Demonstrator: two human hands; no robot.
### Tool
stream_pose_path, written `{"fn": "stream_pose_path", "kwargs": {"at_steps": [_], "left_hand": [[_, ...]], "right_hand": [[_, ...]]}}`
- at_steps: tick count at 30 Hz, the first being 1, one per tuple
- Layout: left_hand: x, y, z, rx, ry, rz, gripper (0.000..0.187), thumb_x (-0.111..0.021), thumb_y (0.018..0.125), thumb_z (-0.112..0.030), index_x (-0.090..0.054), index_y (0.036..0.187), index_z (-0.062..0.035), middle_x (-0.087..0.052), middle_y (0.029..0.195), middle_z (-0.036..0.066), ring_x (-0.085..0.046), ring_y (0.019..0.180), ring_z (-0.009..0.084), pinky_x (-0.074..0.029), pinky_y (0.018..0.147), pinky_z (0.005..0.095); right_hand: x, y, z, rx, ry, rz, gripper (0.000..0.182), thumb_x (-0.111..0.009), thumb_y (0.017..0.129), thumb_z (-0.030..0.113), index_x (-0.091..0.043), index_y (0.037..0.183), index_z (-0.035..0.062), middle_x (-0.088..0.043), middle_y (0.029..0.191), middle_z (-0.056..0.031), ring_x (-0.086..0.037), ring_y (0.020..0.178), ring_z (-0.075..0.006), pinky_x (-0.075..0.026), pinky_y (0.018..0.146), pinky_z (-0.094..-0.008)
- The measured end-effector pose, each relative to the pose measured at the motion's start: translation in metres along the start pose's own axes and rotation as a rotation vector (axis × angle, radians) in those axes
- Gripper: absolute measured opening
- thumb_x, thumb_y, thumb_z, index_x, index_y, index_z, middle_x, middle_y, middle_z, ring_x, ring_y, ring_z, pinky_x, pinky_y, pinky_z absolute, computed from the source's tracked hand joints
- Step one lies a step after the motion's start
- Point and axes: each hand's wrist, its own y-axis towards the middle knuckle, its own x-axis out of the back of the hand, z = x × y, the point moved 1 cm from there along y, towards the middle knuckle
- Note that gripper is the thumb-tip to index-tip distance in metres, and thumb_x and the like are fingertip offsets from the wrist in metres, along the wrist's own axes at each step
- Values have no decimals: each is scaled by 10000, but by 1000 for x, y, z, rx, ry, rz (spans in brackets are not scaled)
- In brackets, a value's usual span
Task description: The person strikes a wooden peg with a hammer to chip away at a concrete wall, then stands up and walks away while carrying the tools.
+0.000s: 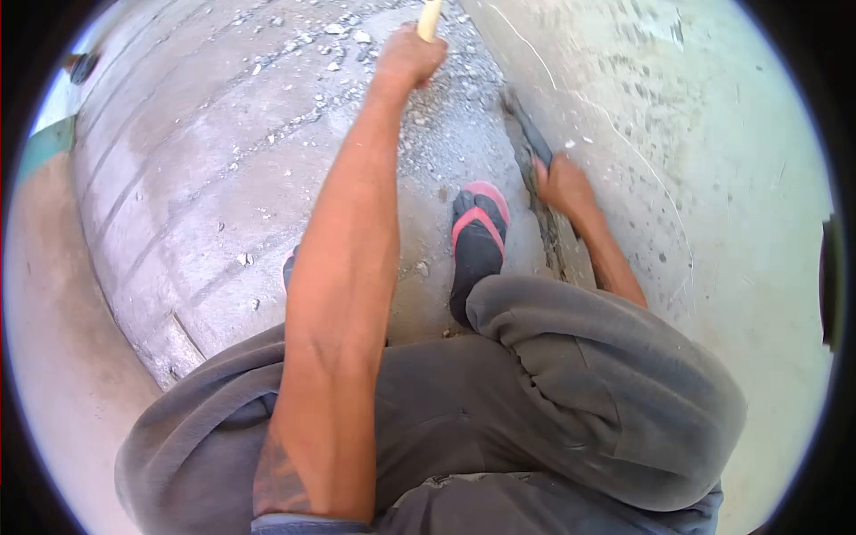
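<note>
Pale yellow handle (430, 20) fills the left hand (412, 61), fingers closed; the right hand (568, 188) grips a dark bar (533, 136). A skewed swing could strike the right hand.

Handle (430, 20): smooth, wood-like finish seen | bar (533, 135): dull metal noted | floor (214, 160): matt, concrete-like | rubble (361, 37): rough-broken | trousers (615, 392): matt cloth recorded

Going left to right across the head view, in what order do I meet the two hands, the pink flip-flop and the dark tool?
Left hand → pink flip-flop → dark tool → right hand.
</note>
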Motion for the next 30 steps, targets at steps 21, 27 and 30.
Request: {"fn": "stream_pose_path", "kwargs": {"at_steps": [21,27,30], "left_hand": [[-103,-76,46,-147,326,151,410,-462,975,-323,-480,1119,60,-659,880,299,-653,821,472,-521,735,549],[-118,-97,33,-73,374,98,383,-460,983,-329,-444,1167,6,-662,821,272,-657,775,463,-523,699,546],[-132,-101,40,-78,391,99,384,-456,984,-325,-438,1181,4,-658,798,275,-653,757,468,-522,688,547]], "right_hand": [[149,-34,78,135,590,-521,401,-583,951,393,-572,906,-5,-527,619,-29,-504,547,-109,-415,513,-280],[49,-23,38,35,244,-413,434,-584,928,392,-571,952,-41,-632,730,-263,-645,729,-446,-495,639,-506],[31,-10,17,-91,181,-145,458,-566,928,420,-570,951,-38,-625,745,-298,-617,771,-502,-484,673,-546]]}}
